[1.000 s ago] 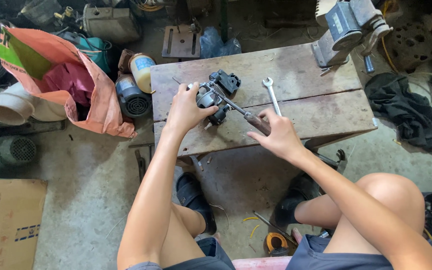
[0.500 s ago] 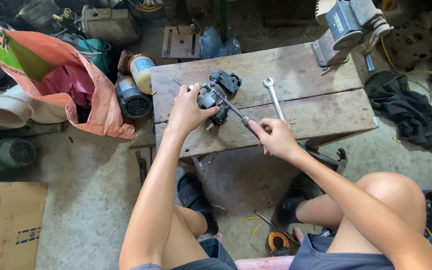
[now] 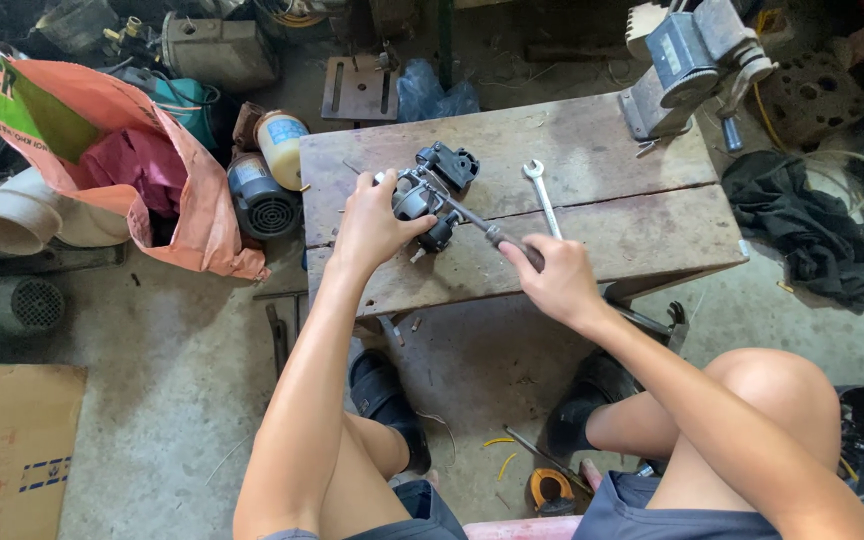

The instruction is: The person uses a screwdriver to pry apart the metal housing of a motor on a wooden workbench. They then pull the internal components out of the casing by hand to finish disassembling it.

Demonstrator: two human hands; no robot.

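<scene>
Head view: left hand (image 3: 370,228) steadies carburetor (image 3: 430,192); right hand (image 3: 549,281) grips screwdriver (image 3: 487,232).

Both arms are stretched out toward 12 o'clock, bare from the shoulder down. The left hand (image 3: 370,228) sits at the end of an almost straight forearm, fingers curled tight and thumb pointing off to 3 o'clock (wrist looks pretty flat). The right hand (image 3: 549,282) is a bit lower, toward 4 o'clock from the left one, closed in a fist, its forearm slanting in from 5 o'clock.
</scene>
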